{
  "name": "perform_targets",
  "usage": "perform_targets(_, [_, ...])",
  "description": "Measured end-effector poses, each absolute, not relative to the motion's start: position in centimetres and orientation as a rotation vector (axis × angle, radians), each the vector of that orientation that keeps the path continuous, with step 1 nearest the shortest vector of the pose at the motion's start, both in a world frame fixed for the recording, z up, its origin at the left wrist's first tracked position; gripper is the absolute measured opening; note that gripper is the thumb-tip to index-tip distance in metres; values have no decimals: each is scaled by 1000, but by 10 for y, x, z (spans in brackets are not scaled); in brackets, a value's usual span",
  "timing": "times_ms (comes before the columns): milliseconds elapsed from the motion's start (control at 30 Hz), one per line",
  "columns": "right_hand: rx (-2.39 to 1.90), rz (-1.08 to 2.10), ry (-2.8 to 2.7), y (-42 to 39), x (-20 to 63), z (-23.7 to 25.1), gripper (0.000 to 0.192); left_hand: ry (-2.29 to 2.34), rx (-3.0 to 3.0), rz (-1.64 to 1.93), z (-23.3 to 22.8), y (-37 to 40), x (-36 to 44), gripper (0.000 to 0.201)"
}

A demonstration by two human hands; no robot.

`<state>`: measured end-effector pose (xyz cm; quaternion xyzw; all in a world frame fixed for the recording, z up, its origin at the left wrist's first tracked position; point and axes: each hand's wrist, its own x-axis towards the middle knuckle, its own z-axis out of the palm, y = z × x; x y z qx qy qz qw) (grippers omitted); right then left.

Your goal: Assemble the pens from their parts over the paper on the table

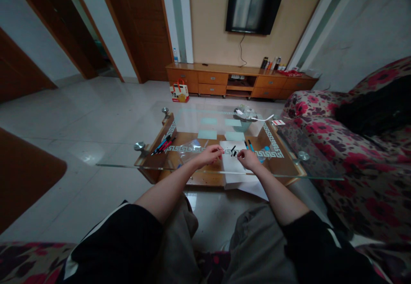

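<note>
Centrally, small black pieces [233, 151] on the glass counter [221, 127], between left hand [210, 155] and right hand [248, 159], fingertips of each grip drawn close, anything held too small to tell.

Small parts [233, 151]: black. Paper [228, 164]: plain white. Left pens [163, 146]: mix of blue, red, black. Right pens [251, 145]: bright blue plus dark. Tabletop [197, 112]: clear glass, faint green tint, whitish Greek-key border, pale frosted rectangles mid-pane. Shelf under it: brown wood [154, 171]. Card [278, 122]: red and white. Basket [242, 127]: green. Sofa [382, 209]: beige, pink-red and dark purple flowers. Sleeves [128, 237]: black, white stripe. Trousers [261, 241]: grey-brown. Floor [86, 123]: pale grey tile. Cabinet [183, 76]: orange-brown. Bag [179, 94]: cream, yellow, red print, red-orange handles. TV [253, 10]: black. Wall behind it [208, 22]: tan. Door [144, 27]: dark reddish brown.
</note>
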<state>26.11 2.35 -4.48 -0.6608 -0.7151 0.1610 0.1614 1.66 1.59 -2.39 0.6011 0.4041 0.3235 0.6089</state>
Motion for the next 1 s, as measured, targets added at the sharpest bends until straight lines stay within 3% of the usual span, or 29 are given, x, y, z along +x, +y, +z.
perform_targets(300, [-1899, 465, -2024, 22, 260, -47, 2, 917, 1384, 753, -25, 17, 16, 31])
perform_targets(467, [-1951, 453, -2007, 21, 260, -46, 12, 926, 1385, 752, -26, 17, 15, 33])
perform_targets(667, [-2003, 338, -1880, 25, 259, -38, 10, 903, 1388, 749, -26, 16, 15, 32])
perform_targets(900, [-1744, 273, -1766, 21, 255, -27, 29, 909, 1401, 736, -24, 16, 15, 30])
perform_targets(1000, [-1580, 315, -1775, 20, 251, -24, 27, 911, 1418, 739, -23, 16, 14, 31])
